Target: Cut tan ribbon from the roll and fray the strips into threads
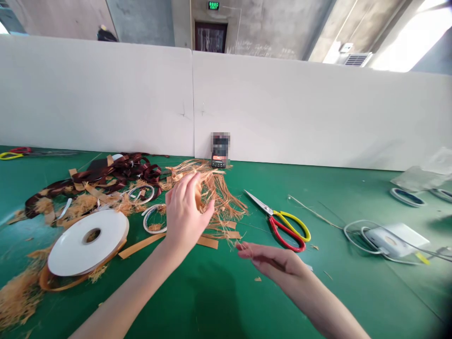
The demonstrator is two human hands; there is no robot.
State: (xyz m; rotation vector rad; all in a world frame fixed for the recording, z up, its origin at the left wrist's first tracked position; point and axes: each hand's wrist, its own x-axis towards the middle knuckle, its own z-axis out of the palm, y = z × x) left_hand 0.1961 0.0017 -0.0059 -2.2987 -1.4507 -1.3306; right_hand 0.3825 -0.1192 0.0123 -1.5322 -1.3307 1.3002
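Observation:
My left hand (185,209) is over a heap of frayed tan ribbon (221,195), thumb spread away from the fingers. Nothing shows clasped in it, though its palm side is partly hidden. To the right and nearer to me, my right hand (271,261) has its fingers together. Fine tan threads (231,242) trail from its fingertips. Short flat ribbon pieces (207,242) lie between the hands. Scissors (282,221) with red and yellow handles rest just beyond my right hand, blades nearly closed and pointing away to the left.
A white ribbon spool (88,242) and dark brown ribbon (123,174) lie left, near more scissors (17,153). A phone (219,150) leans on the white partition (300,108). A white charger (397,240) with cable lies right, on the green table (219,296).

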